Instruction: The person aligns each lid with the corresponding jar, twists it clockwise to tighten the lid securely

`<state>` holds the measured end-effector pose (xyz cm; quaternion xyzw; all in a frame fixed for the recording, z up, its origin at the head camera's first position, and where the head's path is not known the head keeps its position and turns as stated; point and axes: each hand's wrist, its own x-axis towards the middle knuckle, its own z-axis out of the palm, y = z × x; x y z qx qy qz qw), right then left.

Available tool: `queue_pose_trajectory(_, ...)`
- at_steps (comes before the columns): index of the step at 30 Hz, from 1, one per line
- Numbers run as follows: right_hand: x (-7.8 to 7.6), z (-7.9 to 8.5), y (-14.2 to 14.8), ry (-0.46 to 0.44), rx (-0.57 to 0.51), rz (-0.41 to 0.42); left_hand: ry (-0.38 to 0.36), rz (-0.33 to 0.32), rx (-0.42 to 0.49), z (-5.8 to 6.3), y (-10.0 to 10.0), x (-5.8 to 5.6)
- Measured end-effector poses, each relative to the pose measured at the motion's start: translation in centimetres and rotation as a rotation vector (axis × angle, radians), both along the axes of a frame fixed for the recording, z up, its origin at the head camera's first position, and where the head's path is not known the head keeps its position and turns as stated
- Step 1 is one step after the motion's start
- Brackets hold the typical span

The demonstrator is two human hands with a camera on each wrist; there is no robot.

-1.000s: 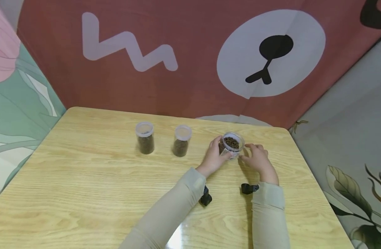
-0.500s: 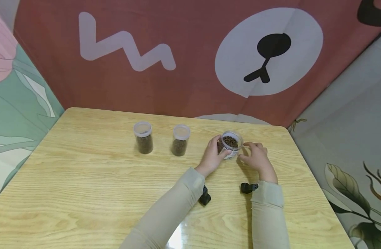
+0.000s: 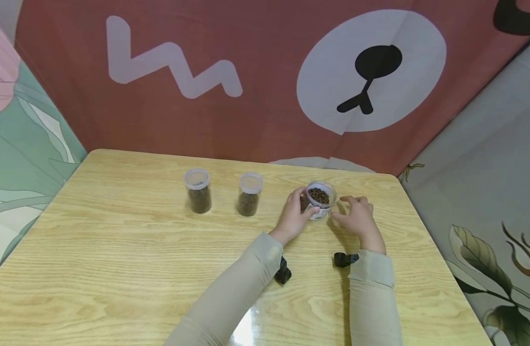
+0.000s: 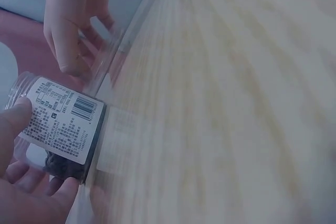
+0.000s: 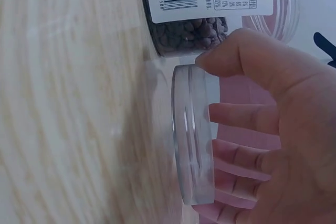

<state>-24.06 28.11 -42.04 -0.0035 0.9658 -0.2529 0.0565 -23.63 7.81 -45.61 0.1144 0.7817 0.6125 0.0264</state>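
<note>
In the head view my left hand (image 3: 292,217) grips a clear plastic jar (image 3: 318,213) of small brown pellets. Its top is uncovered. The left wrist view shows the thumb against the jar's white printed label (image 4: 65,119), with fingers round the opposite side. To the right of the jar, my right hand (image 3: 357,218) holds a clear round lid (image 5: 191,135) low over or on the table; I cannot tell which. In the right wrist view the thumb meets the lid's rim nearest the jar, and the other fingers curl along its far side.
Two lidded jars, a wider left jar (image 3: 199,199) and a narrower right jar (image 3: 248,203), stand upright left of the hands on the wooden table (image 3: 139,250). A red printed cloth (image 3: 265,120) hangs behind the table. Black wrist cameras sit below both cuffs.
The head view shifts slightly. Both hands keep nearly the same pose, the left on the jar and the right beside it.
</note>
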Motion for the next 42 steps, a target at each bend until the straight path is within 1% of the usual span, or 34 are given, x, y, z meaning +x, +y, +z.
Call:
queue_pose_trajectory(7,0.2,0.3,0.2,0.000,-0.021,-0.028,0.006,-0.008,-0.006,-0.2,-0.3,0.0)
queue_pose_trajectory(15,0.3,0.6,0.5,0.008,-0.062,-0.046,-0.032,-0.047,-0.013,0.1,-1.5,0.2)
queue_pose_trajectory(18,0.3,0.7,0.6,0.020,-0.080,-0.050,-0.035,-0.065,-0.007,0.0,-2.0,0.3)
queue_pose_trajectory(21,0.3,0.9,0.8,0.034,-0.117,-0.054,-0.036,-0.084,-0.002,0.0,-2.4,0.3)
queue_pose_trajectory(27,0.4,1.1,0.9,0.063,-0.236,-0.050,-0.054,-0.119,0.029,0.0,-3.3,0.3)
queue_pose_trajectory(34,0.6,1.3,0.8,0.097,-0.321,-0.075,-0.050,-0.152,0.029,0.1,-4.5,0.5)
queue_pose_trajectory(42,0.3,1.5,0.6,0.118,-0.407,-0.045,-0.062,-0.187,0.069,0.1,-5.5,0.8)
